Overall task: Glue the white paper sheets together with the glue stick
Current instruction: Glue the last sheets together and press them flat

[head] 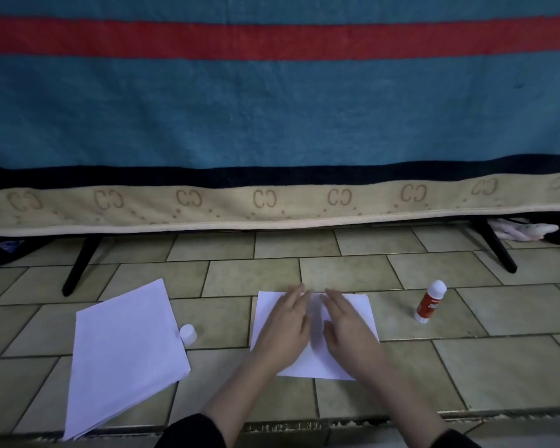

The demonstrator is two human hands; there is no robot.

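Observation:
A white paper sheet (pixel 359 310) lies flat on the tiled floor in front of me. My left hand (pixel 286 324) and my right hand (pixel 345 324) both rest palm-down on it, fingers spread and side by side, holding nothing. A stack of white paper sheets (pixel 123 354) lies at an angle to the left. The red and white glue stick (pixel 430 301) stands upright to the right of the sheet, uncapped. Its white cap (pixel 188 333) sits by the right edge of the stack.
A large blue blanket with a red stripe and a beige border (pixel 272 205) hangs over a black-legged frame (pixel 78 270) behind the work area. Cloth bundles lie under it at far left and far right (pixel 524 229). A floor step edge (pixel 304 425) runs close to me.

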